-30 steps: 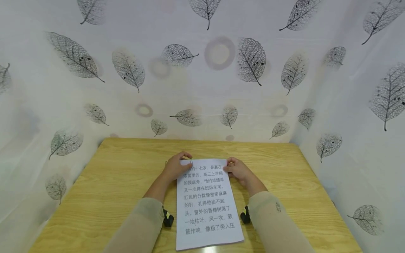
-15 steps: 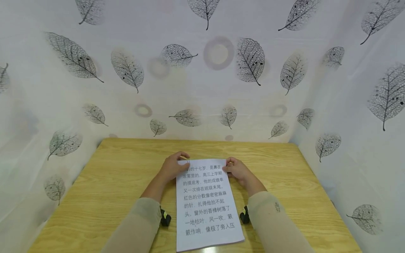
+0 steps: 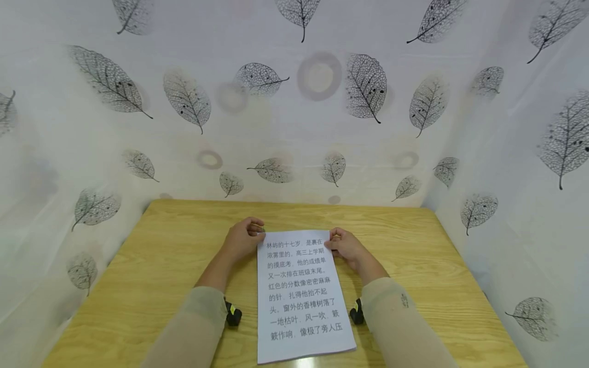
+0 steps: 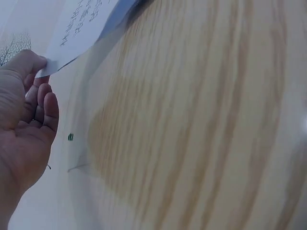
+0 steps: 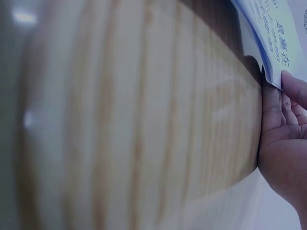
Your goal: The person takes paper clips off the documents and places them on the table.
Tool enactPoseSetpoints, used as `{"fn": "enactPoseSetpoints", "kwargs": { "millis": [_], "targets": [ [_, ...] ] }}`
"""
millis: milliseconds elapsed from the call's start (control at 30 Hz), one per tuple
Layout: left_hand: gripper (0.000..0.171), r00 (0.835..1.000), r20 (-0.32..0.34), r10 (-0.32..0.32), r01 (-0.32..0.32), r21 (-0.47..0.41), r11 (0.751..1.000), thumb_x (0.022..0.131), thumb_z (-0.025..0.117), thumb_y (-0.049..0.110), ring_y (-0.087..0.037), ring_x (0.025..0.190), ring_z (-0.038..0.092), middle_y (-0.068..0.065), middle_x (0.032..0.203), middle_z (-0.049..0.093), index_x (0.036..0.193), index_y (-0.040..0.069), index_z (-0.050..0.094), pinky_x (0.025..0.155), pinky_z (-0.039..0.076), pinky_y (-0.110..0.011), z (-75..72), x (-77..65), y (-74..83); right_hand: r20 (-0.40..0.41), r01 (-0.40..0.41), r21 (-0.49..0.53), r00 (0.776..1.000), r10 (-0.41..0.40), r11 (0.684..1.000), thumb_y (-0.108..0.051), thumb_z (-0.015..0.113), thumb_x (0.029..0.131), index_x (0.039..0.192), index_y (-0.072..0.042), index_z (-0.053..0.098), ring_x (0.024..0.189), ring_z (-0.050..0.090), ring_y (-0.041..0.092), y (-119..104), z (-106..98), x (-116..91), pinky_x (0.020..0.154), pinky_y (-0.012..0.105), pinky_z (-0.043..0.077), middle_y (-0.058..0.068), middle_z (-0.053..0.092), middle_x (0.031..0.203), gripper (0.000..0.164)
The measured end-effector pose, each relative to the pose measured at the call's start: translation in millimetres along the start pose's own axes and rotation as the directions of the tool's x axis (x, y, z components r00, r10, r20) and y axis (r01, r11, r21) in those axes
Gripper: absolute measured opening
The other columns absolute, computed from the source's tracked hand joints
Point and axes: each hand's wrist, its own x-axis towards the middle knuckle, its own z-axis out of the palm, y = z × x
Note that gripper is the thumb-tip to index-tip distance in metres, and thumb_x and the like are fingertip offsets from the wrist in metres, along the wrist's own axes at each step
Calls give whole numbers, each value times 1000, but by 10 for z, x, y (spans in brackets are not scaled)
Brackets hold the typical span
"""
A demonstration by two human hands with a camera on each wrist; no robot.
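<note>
A stack of white paper sheets [image 3: 299, 296] printed with large Chinese characters lies upright before me in the head view, its far end towards the curtain. My left hand [image 3: 244, 237] pinches the top left corner; the left wrist view shows the thumb on the printed face of the paper [image 4: 79, 28] and the other fingers curled beneath. Opposite it, my right hand [image 3: 347, 248] grips the top right corner between thumb and fingers, and in the right wrist view the paper's edge [image 5: 268, 43] sits under the thumb. A tiny thin thing by the left fingertips is too small to identify.
The wood-grain table [image 3: 175, 255] spreads around the paper on both sides. A pale curtain [image 3: 276, 133] with leaf prints encloses the back and sides. Black wrist devices [image 3: 233, 314] sit by the sleeves.
My left hand has slid left along the paper's top edge to the corner, uncovering the first printed characters. The thin wire-like piece at its fingers shifted left too. The right hand stays put.
</note>
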Motion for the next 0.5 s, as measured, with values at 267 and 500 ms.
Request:
{"fn": "enactPoseSetpoints", "kwargs": {
  "millis": [267, 500],
  "targets": [
    [34, 999, -27, 41, -38, 98, 994, 102, 70, 24, -24, 113, 68, -7, 126, 74, 134, 13, 70, 103, 58, -43, -194, -61, -86, -11, -14, -1, 1000, 14, 1000, 4, 62, 105, 100, -7, 52, 87, 73, 14, -13, 8, -5, 76, 25, 59, 3, 74, 99, 15],
    [34, 997, 5, 76, -75, 237, 969, 101, 74, 26, -32, 119, 67, -14, 128, 72, 132, 13, 72, 107, 57, -52, -312, -75, -161, -1, 2, 1, 1000, -2, 1000, 4, 62, 105, 99, -7, 50, 87, 73, 14, 13, -5, 12, 75, 26, 59, 5, 76, 101, 17]
  ]
}}
